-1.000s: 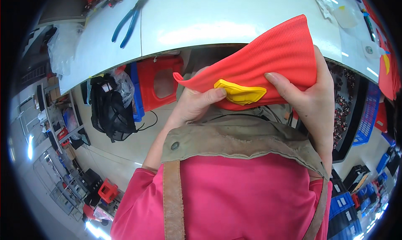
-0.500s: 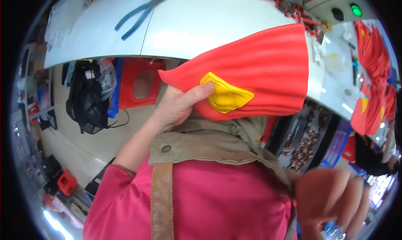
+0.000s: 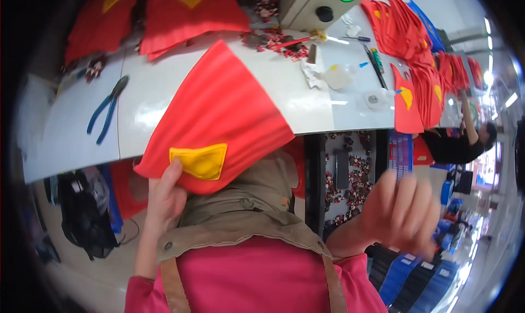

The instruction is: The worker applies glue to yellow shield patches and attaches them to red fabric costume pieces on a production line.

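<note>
Moved: right hand (image 3: 395, 217) let go of the red ribbed cloth (image 3: 219, 105).
Left hand (image 3: 168, 195): pinching the cloth, thumb on its yellow four-sided patch (image 3: 205, 162).
Right hand: curled, blurry; can't tell if it holds anything.
Blue-handled pliers (image 3: 115, 94): on the white tabletop (image 3: 306, 116), past the left hand.

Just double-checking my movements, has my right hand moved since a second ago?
Yes: your right hand has gone right, from left of the drawer to its right.
</note>
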Action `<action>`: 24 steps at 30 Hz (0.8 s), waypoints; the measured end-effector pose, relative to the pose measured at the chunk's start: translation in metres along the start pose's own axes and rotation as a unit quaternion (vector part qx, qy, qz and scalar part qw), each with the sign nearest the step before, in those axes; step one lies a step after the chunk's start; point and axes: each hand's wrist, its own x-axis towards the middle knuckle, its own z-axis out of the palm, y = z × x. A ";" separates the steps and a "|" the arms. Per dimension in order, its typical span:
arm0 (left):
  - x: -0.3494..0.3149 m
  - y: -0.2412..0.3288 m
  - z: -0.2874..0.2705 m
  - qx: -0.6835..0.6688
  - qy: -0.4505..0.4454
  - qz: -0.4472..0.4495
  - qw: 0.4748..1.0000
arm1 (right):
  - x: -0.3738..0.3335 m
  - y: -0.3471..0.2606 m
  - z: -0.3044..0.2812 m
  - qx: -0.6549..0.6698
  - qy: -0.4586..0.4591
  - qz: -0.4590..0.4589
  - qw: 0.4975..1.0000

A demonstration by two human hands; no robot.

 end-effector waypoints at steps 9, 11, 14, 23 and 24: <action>0.007 -0.010 0.013 0.032 -0.034 -0.039 0.998 | -0.002 0.060 -0.089 -0.452 0.181 0.204 0.849; 0.003 -0.010 0.011 0.030 -0.033 -0.038 0.998 | 0.001 0.078 -0.091 -0.470 0.161 0.206 0.843; -0.006 -0.010 0.007 0.044 -0.023 -0.053 0.997 | 0.006 0.099 -0.097 -0.494 0.131 0.221 0.831; 0.003 -0.010 0.017 0.028 -0.080 -0.148 0.985 | 0.010 0.118 -0.111 -0.504 0.107 0.268 0.814; 0.001 -0.010 0.015 0.020 -0.079 -0.149 0.986 | 0.007 0.118 -0.110 -0.519 0.111 0.226 0.817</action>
